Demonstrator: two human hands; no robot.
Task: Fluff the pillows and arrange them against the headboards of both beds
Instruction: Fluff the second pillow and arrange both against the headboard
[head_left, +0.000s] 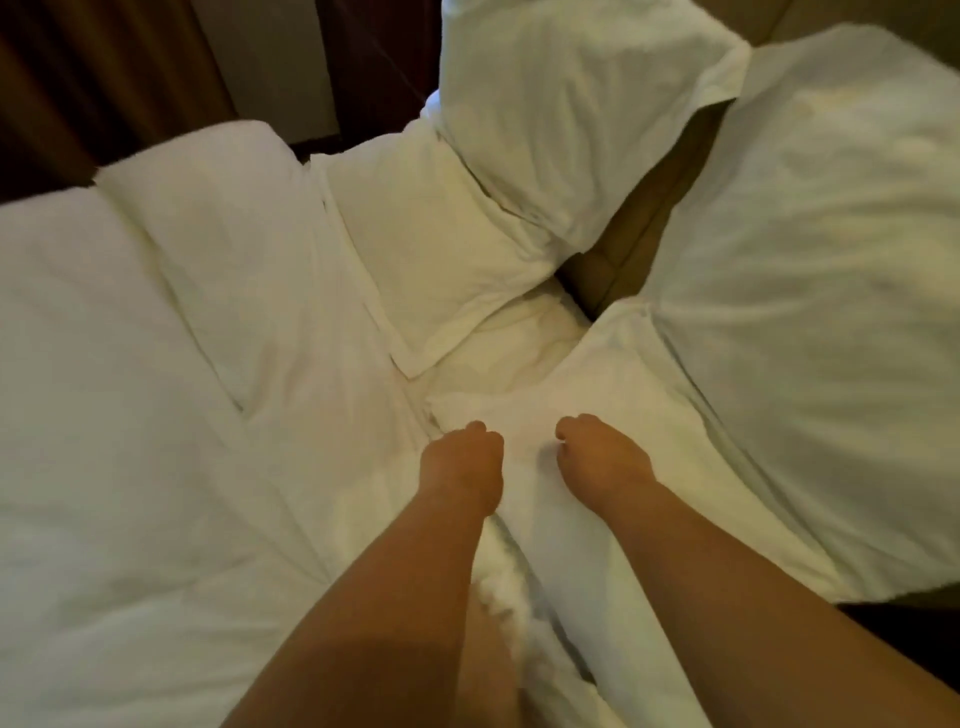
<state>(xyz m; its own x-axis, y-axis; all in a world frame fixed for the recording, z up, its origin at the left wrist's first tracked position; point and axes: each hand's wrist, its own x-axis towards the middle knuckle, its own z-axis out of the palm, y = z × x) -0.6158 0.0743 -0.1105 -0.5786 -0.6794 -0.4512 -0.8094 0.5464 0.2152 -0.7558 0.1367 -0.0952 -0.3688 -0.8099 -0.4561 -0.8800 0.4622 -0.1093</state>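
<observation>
Head view looks down along two bare forearms onto a bed covered by a rumpled white duvet (156, 415). Both hands are curled into loose fists, fingers folded under, resting knuckles-down on a flat white pillow (597, 415) that lies in the middle of the bed just in front of the person; whether the fingers actually pinch the fabric cannot be told. The left hand (462, 467) sits at the pillow's near-left edge, where it meets the duvet, and the right hand (602, 457) sits just beside it on the pillow's surface, a narrow strip of white cloth between them. Beyond the hands, a second white pillow (441, 249) lies tilted against the folded duvet, and a third white pillow (571, 114) stands above it, leaning on the tan padded headboard (639, 234). To the right, a large white pillow (810, 291) is propped upright against the same headboard, its lower edge touching the flat pillow under the hands. Dark brown curtain (104, 67) and dark wood fill the upper left corner, behind the bed.
</observation>
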